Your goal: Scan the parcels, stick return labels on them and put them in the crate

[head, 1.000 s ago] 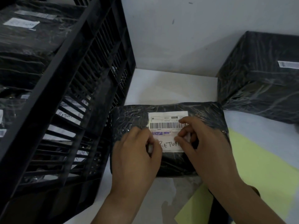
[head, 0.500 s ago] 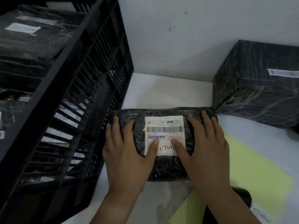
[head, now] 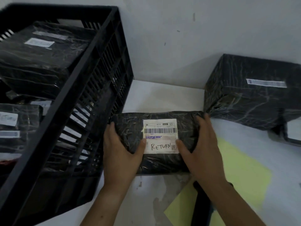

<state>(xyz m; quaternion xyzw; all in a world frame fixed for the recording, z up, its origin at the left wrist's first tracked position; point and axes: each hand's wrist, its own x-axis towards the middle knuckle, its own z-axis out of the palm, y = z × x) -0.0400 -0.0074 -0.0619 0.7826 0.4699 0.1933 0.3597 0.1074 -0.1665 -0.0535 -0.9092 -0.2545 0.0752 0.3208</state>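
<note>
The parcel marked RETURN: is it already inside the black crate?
No, the parcel lies on the table beside the crate, with the left hand and the right hand gripping its two ends.

Tall crate [head: 91, 88] side just left of parcel [head: 130, 132], large wrapped box [head: 252, 98] near right, bare tabletop [head: 162, 98] strip behind, room wall [head: 179, 54] beyond

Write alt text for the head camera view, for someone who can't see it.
The left hand and right hand grip the ends of a black-wrapped parcel on a white table, its label handwritten RETURN. A black crate holding more parcels stands left of it, a larger wrapped box right.
</note>
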